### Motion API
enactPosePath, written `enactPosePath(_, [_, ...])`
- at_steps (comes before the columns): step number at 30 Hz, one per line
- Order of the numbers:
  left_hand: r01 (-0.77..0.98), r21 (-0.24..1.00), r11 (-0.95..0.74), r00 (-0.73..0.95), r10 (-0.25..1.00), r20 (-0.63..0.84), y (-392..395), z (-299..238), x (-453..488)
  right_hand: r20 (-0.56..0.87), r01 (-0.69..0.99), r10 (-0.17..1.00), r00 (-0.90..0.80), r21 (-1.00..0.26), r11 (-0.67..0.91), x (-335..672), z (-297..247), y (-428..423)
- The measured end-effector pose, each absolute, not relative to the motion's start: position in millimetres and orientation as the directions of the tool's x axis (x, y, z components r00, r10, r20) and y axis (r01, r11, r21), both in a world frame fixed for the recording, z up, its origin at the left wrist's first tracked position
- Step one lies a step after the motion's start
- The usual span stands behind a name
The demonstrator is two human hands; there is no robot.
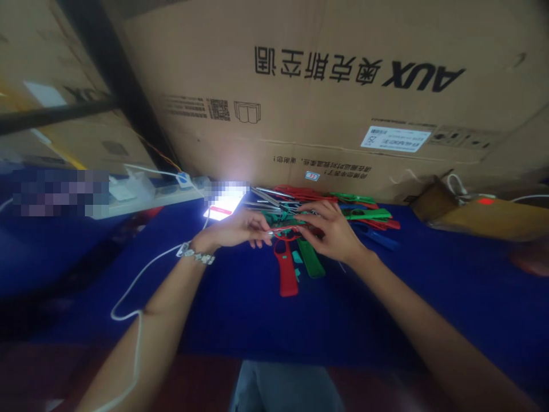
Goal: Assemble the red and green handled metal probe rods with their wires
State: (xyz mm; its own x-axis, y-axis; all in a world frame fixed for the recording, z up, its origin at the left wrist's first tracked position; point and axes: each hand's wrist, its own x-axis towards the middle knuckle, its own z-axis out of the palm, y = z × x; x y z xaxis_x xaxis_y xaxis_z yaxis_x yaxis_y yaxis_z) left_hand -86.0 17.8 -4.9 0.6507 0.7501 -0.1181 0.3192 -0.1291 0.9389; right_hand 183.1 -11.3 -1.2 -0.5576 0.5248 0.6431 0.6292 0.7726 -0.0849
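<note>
A slim red lighter piece (288, 228) with a silvery end stretches between my two hands. My left hand (238, 226), with a bracelet at the wrist, pinches the silvery end between thumb and fingers. At the other end, my right hand (334, 233) has its fingers closed on the red part. Just below lie a red lighter handle (288, 274) with a finger loop and a green lighter handle (312, 260), with small teal scraps (297, 257) between them. Behind my hands is a pile of metal tubes (269, 196) and red and green handles (371, 214), partly hidden by my fingers.
A bright phone (223, 205) leans left of the pile, beside a white power strip (148, 201). A white cable (124, 294) crosses my left forearm. A large carton (309, 109) walls off the back of the blue tabletop (249, 320). Another cardboard piece (493, 218) lies at right.
</note>
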Motion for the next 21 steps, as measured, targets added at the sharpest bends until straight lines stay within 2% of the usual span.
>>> enactPosePath(4, [0.326,0.939,-0.107,0.63,0.766,-0.131,17.9,-3.0,-88.9,0.739,0.659,0.553,-0.385,-0.199,0.725,187.3,-5.0,-30.9])
enactPosePath(9, [0.332,0.939,-0.094,0.602,0.787,-0.134,17.2,-0.7,-90.0,0.682,0.649,0.65,-0.337,-0.332,0.685,185.9,-14.5,-53.4])
enactPosePath(16, [0.319,0.944,-0.084,0.594,0.794,-0.131,17.7,-1.9,-90.6,0.485,0.732,0.757,-0.437,-0.297,0.613,177.4,-19.4,-64.7])
enactPosePath(21, [0.316,0.945,-0.085,0.603,0.787,-0.131,19.1,-4.4,-90.2,0.474,0.742,0.779,-0.41,-0.323,0.587,174.9,-20.1,-63.1])
